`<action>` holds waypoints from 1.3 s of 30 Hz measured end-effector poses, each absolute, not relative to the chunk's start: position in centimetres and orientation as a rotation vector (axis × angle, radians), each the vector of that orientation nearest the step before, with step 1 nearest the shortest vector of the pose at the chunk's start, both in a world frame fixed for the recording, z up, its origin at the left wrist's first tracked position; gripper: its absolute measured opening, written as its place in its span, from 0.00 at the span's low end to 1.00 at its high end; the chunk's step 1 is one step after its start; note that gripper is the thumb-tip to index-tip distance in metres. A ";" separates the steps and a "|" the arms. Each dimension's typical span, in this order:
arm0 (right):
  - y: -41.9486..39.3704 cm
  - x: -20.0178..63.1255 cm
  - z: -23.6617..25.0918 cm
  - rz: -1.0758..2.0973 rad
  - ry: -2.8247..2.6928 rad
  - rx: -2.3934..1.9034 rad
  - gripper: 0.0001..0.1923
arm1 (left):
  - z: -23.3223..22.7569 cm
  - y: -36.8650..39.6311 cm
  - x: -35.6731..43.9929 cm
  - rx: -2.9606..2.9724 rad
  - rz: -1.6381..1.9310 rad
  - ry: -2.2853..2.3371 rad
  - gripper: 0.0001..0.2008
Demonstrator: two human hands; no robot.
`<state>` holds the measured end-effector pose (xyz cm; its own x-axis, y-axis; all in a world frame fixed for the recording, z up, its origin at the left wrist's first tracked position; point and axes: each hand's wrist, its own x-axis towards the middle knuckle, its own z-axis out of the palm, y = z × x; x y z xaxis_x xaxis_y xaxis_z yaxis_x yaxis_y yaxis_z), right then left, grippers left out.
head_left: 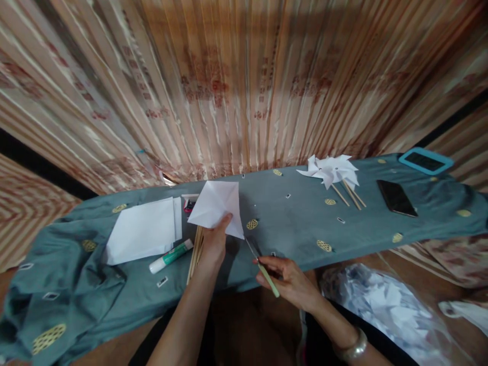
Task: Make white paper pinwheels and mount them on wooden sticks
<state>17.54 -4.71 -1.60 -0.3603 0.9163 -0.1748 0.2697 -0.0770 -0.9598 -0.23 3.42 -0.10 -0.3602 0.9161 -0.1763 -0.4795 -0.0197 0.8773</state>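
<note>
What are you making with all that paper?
A person sits at a table covered with a teal cloth. The left hand holds up a creased white paper square, and the right hand holds a thin green-handled blade tool pointing at the paper's lower corner. Nearby lie a stack of white paper, a glue stick and wooden sticks. Finished paper pinwheels on sticks rest farther along, beside a dark phone.
</note>
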 end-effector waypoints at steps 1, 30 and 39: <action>-4.6 17.5 -1.7 1.500 -1.620 -1.277 0.14 | 0.0 3.4 -0.1 0.555 1.626 1.128 0.26; -3.9 17.2 -1.4 1.830 -1.167 -1.192 0.26 | -1.8 3.1 1.4 0.560 1.579 1.084 0.29; -4.0 17.2 -1.7 1.807 -1.184 -1.173 0.25 | -2.4 3.1 1.1 0.631 1.563 1.152 0.24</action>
